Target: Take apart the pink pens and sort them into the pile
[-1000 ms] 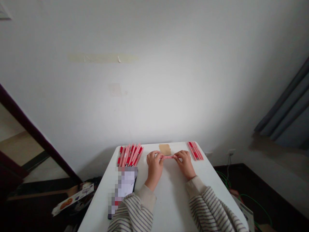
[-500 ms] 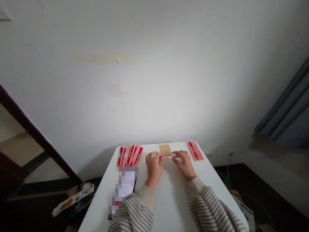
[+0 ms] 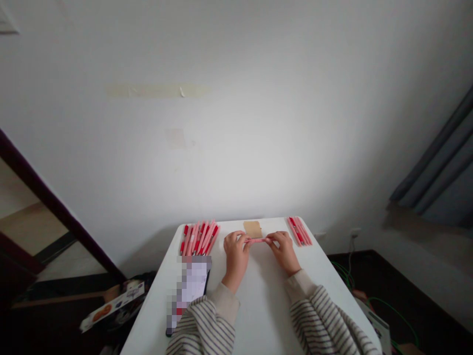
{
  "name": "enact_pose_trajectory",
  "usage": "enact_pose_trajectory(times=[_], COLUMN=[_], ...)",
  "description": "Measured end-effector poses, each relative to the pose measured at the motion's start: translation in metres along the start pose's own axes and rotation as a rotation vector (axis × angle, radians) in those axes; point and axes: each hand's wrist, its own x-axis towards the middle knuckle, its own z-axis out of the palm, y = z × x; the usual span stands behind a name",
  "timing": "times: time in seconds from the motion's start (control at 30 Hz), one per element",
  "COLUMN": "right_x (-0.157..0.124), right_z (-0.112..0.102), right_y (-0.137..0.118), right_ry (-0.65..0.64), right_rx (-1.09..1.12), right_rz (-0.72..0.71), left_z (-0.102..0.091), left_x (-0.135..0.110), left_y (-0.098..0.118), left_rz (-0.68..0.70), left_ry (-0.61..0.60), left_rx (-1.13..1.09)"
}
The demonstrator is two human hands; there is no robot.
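Note:
My left hand (image 3: 236,251) and my right hand (image 3: 283,249) both pinch the ends of one pink pen (image 3: 257,240), held level just above the white table (image 3: 258,296). Just behind the pen lies a small brown card (image 3: 253,228). A pile of several pink and red pens (image 3: 198,237) lies to the left of my left hand. A smaller row of pink and red pens (image 3: 299,230) lies to the right of my right hand.
A blurred-out flat object (image 3: 188,288) lies on the table by my left sleeve. The table stands against a white wall. A printed box (image 3: 111,305) lies on the dark floor at left; green cables (image 3: 369,301) and grey curtains (image 3: 439,167) are at right.
Half a second ago my right fingers were stretched along the pen's end; now they are pinched on it again, as they were a second ago. The pen stays in place.

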Motion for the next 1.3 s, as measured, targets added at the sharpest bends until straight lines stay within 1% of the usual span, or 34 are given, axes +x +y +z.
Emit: enact_pose_trajectory(times=[0.17,0.3,0.43,0.67,0.97,1.1,1.3], right_x=[0.0005,0.0006,0.0005,0.0008,0.0006,0.0015,0.0016], right_z=[0.0,-0.0016,-0.0018,-0.0016,0.0001,0.0001,-0.003], right_y=[0.0001,-0.0015,-0.0013,-0.0023,-0.0023,0.0,-0.0025], right_ry=[-0.008,-0.019,0.003,0.027,0.032,0.009,0.027], right_rx=[-0.045,-0.029,-0.014,-0.01,0.001,-0.032,-0.025], right_rz=[-0.007,-0.018,-0.015,-0.011,0.03,0.004,-0.029], left_z=[0.0019,0.004,0.0057,0.0022,-0.001,0.0005,0.0063], left_x=[-0.0017,-0.0019,-0.0019,-0.0012,0.0,-0.0007,-0.0024], left_y=[-0.0022,-0.0041,-0.0047,-0.001,0.0022,0.0011,-0.0041], left_rz=[-0.012,-0.028,-0.043,-0.039,-0.033,-0.024,-0.037], left_ry=[0.024,0.047,0.062,0.025,0.024,0.038,0.067], left_rx=[0.038,0.048,0.031,-0.015,-0.048,-0.029,0.006])
